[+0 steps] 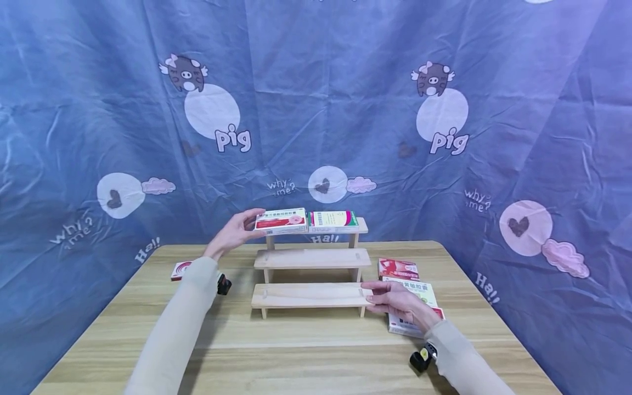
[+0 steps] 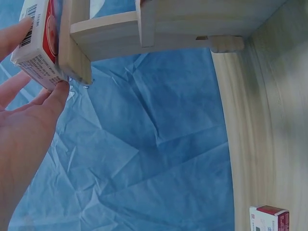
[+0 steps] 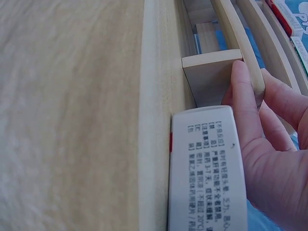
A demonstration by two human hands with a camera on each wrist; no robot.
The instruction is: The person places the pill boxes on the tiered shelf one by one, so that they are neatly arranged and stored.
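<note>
A three-step wooden display rack (image 1: 312,258) stands in the middle of the table. On the left of its top step lies a white-and-red medicine box (image 1: 281,221), its barcode end visible in the left wrist view. My left hand (image 1: 236,233) holds that box by its left end, thumb on one side and fingers on the other. Right beside it lies a white medicine box with green and magenta (image 1: 333,219). My right hand (image 1: 397,302) pinches the right end of the rack's lowest step (image 3: 250,53). The two lower steps bear no boxes.
Right of the rack are a red box (image 1: 398,269), a white-and-green box (image 1: 425,292) and a white-and-red box (image 1: 406,327), partly behind the right hand. Another red-and-white box (image 1: 180,269) lies at the left, partly behind the sleeve. A blue curtain (image 1: 326,109) hangs behind the table.
</note>
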